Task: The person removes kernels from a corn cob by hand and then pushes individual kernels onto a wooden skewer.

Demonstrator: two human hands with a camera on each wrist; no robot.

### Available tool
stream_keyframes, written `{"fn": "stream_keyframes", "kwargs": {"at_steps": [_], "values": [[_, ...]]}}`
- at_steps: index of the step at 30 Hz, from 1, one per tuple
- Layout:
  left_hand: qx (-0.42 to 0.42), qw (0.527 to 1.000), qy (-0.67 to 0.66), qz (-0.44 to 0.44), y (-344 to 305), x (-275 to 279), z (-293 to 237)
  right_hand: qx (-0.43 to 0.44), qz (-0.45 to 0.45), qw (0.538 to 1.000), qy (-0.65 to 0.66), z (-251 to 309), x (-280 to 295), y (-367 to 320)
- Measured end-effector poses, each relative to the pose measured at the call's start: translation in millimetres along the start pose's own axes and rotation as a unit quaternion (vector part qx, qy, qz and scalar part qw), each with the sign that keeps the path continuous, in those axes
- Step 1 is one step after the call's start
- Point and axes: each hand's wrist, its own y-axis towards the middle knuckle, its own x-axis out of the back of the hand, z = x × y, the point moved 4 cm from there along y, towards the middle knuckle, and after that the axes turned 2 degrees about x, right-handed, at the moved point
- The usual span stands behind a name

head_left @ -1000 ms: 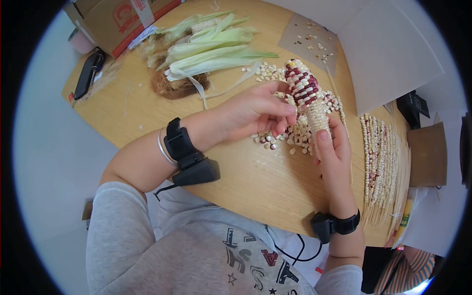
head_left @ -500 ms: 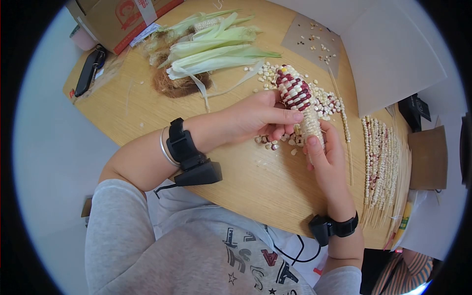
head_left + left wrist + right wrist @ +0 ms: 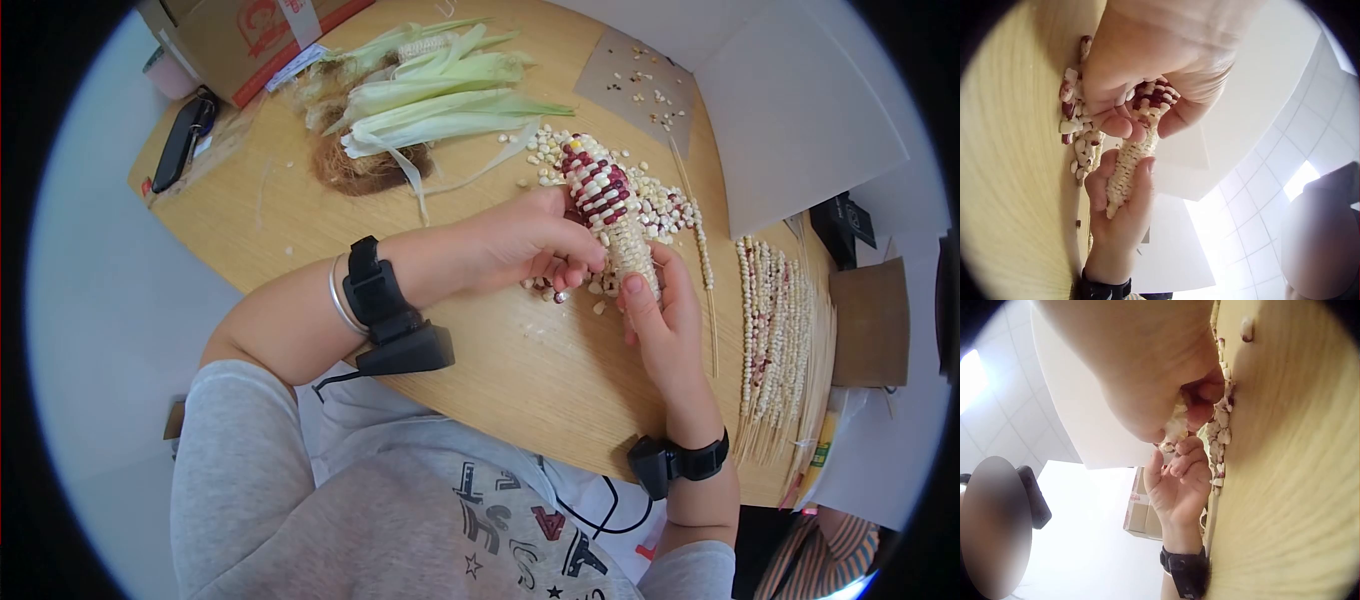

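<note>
An ear of corn (image 3: 602,190) with white and dark red kernels at its upper end stands tilted between the two hands; its lower half is a bare pale cob (image 3: 1129,169). My right hand (image 3: 668,315) grips that bare end, thumb along the near side. Around the kernelled part curl the fingers of my left hand (image 3: 540,240), its thumb beside the line where kernels give way to bare cob. The left fingertips are partly hidden in the head view but show against the ear in the left wrist view. Loose kernels (image 3: 660,205) lie heaped on the table behind and below the ear.
Green husks (image 3: 440,105) and brown corn silk (image 3: 370,170) lie at the back left, near a cardboard box (image 3: 260,45). A stick threaded with kernels (image 3: 703,250) lies right of the heap. Several more kernel strings (image 3: 770,330) line the right edge, beside a brown box (image 3: 868,322).
The ear and right hand have shifted slightly left. My left thumb came onto the ear at the kernel edge, then bent and slid down toward the near left side.
</note>
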Motion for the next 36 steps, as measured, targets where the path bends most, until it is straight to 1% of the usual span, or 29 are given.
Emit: {"fn": "stream_keyframes", "kwargs": {"at_steps": [4,6,7,9,13,15,19,21,28,33,36], "values": [[0.002,1.0,0.008,0.009,0,2,0,0.0,0.009,1.0,0.021,5,-2,0],[0.017,1.0,-0.004,0.016,0,5,1,-0.034,0.01,0.999,0.027,2,-1,-1],[0.018,1.0,-0.005,0.016,0,6,2,-0.035,0.01,0.999,0.028,1,-1,-1],[-0.001,0.999,-0.037,0.014,0,7,2,-0.041,0.005,0.998,0.05,-1,-1,0],[0.007,0.998,-0.054,0.034,0,9,2,-0.048,0.012,0.997,0.067,-4,-1,1],[0.008,0.997,-0.07,0.039,0,7,1,-0.057,0.005,0.994,0.097,-6,-1,1],[-0.007,0.998,-0.049,0.036,1,7,1,-0.064,0.006,0.99,0.128,-6,-2,1],[-0.012,0.999,-0.019,0.035,2,8,1,-0.053,0.007,0.991,0.12,-5,-2,2],[-0.01,1.0,-0.018,0.021,1,5,-2,-0.046,0.018,0.996,0.08,-2,-4,0],[-0.005,1.0,-0.015,0.011,-1,3,-4,-0.027,0.015,0.999,0.025,-2,-2,-1],[-0.005,0.999,-0.052,0.012,0,2,-1,-0.002,0.004,1.0,0.007,0,-2,-1]]}}
